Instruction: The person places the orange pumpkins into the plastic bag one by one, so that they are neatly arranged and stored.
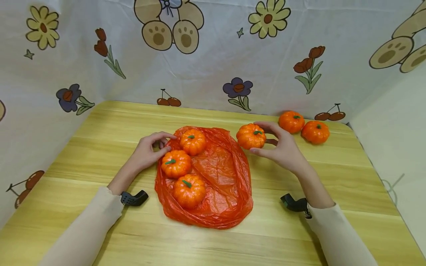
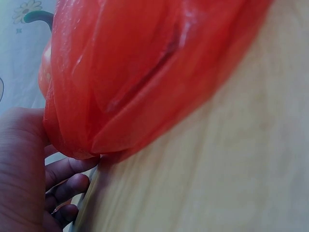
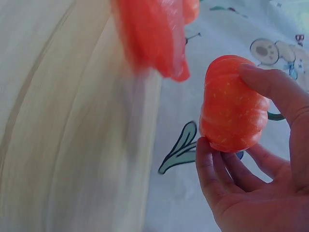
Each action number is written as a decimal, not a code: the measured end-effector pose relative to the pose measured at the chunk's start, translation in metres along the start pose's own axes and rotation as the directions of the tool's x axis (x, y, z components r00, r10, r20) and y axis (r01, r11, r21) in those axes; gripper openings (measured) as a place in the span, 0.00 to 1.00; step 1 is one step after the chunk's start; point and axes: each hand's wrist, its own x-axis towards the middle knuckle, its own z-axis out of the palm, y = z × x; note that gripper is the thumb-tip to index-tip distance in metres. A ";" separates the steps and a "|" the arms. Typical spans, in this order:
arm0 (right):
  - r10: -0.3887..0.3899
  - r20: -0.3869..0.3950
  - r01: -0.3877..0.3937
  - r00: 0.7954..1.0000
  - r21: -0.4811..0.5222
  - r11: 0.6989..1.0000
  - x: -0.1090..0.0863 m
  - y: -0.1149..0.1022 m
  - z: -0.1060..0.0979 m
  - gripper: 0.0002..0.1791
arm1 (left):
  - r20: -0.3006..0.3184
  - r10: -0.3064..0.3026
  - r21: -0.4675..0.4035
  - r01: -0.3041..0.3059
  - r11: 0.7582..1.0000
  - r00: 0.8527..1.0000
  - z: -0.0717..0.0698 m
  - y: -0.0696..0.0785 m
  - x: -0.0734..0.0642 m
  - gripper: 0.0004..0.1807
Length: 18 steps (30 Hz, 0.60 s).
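Cream sleeves [image 1: 84, 225], loose left hand [image 1: 148, 150] against crinkled plastic bag [image 1: 221, 171], right hand [image 1: 283, 147] around ribbed pumpkin [image 1: 247, 137]

Right across the back and left, a white cloth [image 1: 206, 74] is hung, printed with bear paws [image 1: 158, 35], tulips [image 1: 309, 66], cherries [image 1: 168, 101] and yellow flowers [image 1: 267, 18]! Below, a wooden table [image 1: 253, 244] is streaked with grain, soft light [image 1: 173, 242] is reflected near its front, and the right is bordered by a pale surface [image 1: 399, 147].
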 end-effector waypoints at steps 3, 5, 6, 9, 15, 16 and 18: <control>-0.018 0.010 0.018 1.000 0.006 1.000 -0.002 -0.009 0.003 0.42 | -0.001 0.000 -0.002 0.000 1.000 1.000 0.000 0.000 0.000 0.19; -0.034 0.021 0.034 0.999 0.022 0.999 -0.004 -0.014 0.005 0.42 | 0.000 0.001 -0.001 -0.001 1.000 1.000 -0.001 -0.001 0.000 0.19; -0.045 0.028 0.044 0.999 0.028 0.999 -0.005 -0.016 0.007 0.42 | -0.001 0.004 0.000 -0.004 1.000 1.000 -0.001 -0.001 0.000 0.19; -0.081 0.057 0.080 0.995 0.034 0.996 -0.009 -0.022 0.012 0.41 | -0.002 0.007 0.000 -0.007 1.000 1.000 -0.001 -0.001 0.001 0.19; -0.132 0.110 0.129 0.985 0.033 0.991 -0.018 -0.030 0.024 0.43 | 0.001 0.010 0.000 -0.010 1.000 1.000 -0.001 -0.002 0.001 0.18; -0.138 0.120 0.134 0.983 0.042 0.990 -0.020 -0.032 0.026 0.43 | 0.001 0.009 -0.001 -0.009 1.000 1.000 -0.001 -0.003 0.001 0.18; -0.149 0.143 0.142 0.978 0.059 0.988 -0.023 -0.035 0.030 0.43 | 0.002 0.005 -0.005 -0.005 1.000 1.000 -0.001 -0.003 0.000 0.18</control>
